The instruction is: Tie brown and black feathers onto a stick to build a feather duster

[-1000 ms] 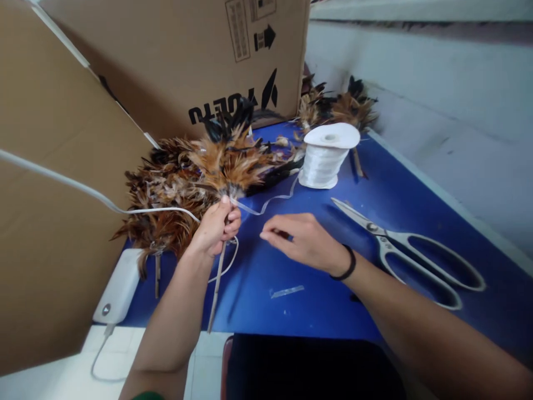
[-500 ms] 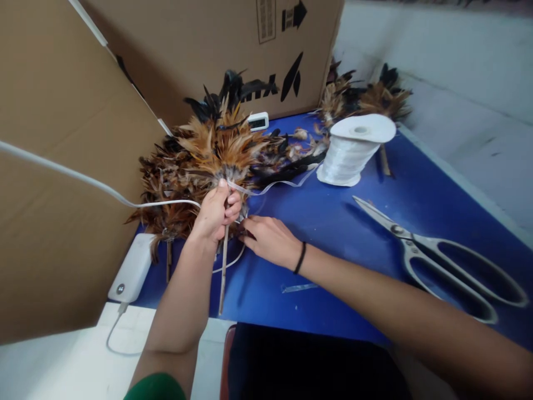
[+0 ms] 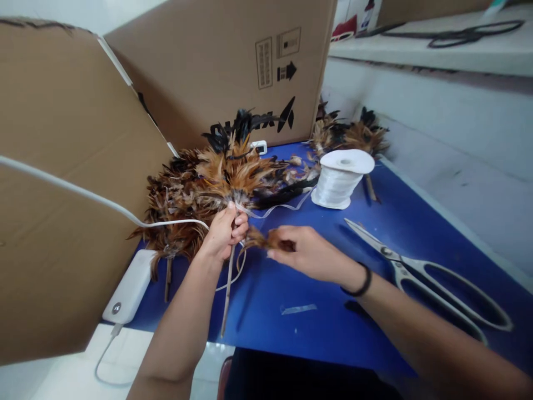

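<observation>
My left hand (image 3: 227, 230) is closed round the thin stick (image 3: 227, 300) of a feather duster (image 3: 239, 166), just below its brown and black feathers. A clear ribbon (image 3: 275, 209) runs from the top of this hand to a white spool (image 3: 339, 180) standing at the right. My right hand (image 3: 310, 253) pinches a small tuft of brown feathers (image 3: 261, 240), which lies beside the left fingers; I cannot tell whether they touch. Behind and left of the duster is a heap of brown feathers (image 3: 166, 205). Large scissors (image 3: 400, 258) lie partly open, right of my right hand.
Cardboard walls (image 3: 200, 66) stand behind and at the left. A white cable (image 3: 100, 200) crosses to the left hand. A white power bank (image 3: 131, 286) lies on the blue table (image 3: 266, 328) at left. More feather bundles (image 3: 362, 136) are at the back right, and a ribbon scrap (image 3: 298, 309) in front.
My right hand has drawn back to the right from beside the left hand, with a feather tuft now showing in its fingers. The left hand keeps its hold; the view has tilted up.
</observation>
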The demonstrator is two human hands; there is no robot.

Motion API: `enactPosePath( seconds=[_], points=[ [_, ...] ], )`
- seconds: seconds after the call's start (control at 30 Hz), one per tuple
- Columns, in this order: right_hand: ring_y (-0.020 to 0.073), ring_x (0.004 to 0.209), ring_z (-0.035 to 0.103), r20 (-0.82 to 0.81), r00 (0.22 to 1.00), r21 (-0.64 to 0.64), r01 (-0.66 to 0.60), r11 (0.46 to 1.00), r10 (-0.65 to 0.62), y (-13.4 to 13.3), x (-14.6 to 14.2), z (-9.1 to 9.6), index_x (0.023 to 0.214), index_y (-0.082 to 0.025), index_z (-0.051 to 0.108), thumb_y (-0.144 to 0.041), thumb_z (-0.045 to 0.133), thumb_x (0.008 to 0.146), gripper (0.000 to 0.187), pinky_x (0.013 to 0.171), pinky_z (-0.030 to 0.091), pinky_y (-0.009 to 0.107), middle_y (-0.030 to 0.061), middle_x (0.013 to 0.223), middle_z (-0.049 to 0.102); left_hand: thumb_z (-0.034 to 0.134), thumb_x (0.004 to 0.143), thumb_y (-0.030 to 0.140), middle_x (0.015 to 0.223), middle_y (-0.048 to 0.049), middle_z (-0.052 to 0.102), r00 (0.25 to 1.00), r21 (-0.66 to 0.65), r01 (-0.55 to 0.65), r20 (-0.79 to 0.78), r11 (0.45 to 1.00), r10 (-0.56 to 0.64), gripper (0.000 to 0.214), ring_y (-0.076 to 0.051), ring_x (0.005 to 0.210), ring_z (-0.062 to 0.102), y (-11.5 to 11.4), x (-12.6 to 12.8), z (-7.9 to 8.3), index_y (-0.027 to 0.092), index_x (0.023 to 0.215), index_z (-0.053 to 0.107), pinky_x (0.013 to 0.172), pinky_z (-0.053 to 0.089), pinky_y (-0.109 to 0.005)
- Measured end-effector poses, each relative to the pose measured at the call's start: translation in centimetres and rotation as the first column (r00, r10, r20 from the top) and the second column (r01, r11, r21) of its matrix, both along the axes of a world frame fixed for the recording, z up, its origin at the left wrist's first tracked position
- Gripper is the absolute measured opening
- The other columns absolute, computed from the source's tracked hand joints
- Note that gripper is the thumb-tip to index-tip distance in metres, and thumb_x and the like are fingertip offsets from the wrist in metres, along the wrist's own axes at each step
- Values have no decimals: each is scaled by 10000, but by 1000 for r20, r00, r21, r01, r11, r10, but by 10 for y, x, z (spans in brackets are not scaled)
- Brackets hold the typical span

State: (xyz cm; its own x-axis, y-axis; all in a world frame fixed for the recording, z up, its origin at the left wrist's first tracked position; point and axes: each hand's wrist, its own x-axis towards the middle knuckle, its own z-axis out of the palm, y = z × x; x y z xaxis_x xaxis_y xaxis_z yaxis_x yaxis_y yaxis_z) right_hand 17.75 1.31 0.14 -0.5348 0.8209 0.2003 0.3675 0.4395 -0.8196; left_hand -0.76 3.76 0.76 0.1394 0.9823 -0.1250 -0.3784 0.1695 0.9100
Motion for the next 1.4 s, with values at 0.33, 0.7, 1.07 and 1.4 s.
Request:
enactPosePath(
  seconds=[0.33, 0.7, 1.07, 1.4],
  points=[
    [87, 446, 481, -559, 717, -465, 144, 874, -416, 19, 11, -11, 678, -132, 593, -407, 743, 645, 315, 427, 378, 234, 11, 571, 598, 545, 792, 543, 568, 72, 318, 970, -57, 240, -25, 969, -242, 427, 12, 352, 206, -8, 20, -18, 151, 680, 418, 298, 105, -107],
    [105, 528, 518, -639, 661, -492, 42, 869, -394, 21, 4, -23, 725, -127, 619, -367, 705, 662, 262, 427, 398, 222, 3, 599, 585, 522, 806, 546, 595, 71, 317, 938, -64, 327, -97, 943, -332, 431, 11, 355, 207, -13, 31, -20, 117, 838, 550, 291, 121, -110],
    [99, 502, 492, -628, 648, -505, 82, 859, -431, 19, 2, -21, 670, -135, 607, -276, 685, 654, 162, 415, 399, 220, -13, 560, 555, 511, 778, 602, 593, 68, 322, 913, -86, 322, -233, 943, -333, 471, 6, 362, 214, -16, 36, -22, 132, 803, 531, 294, 127, -113],
    [120, 521, 549, -581, 656, -530, 145, 836, -482, 17, -1, -26, 706, -137, 608, -146, 582, 629, 82, 435, 473, 232, -3, 602, 602, 444, 813, 603, 590, 74, 330, 867, -27, 260, -434, 965, -246, 443, -11, 357, 285, -22, 43, -24, 161, 832, 479, 306, 170, -129]
  ],
)
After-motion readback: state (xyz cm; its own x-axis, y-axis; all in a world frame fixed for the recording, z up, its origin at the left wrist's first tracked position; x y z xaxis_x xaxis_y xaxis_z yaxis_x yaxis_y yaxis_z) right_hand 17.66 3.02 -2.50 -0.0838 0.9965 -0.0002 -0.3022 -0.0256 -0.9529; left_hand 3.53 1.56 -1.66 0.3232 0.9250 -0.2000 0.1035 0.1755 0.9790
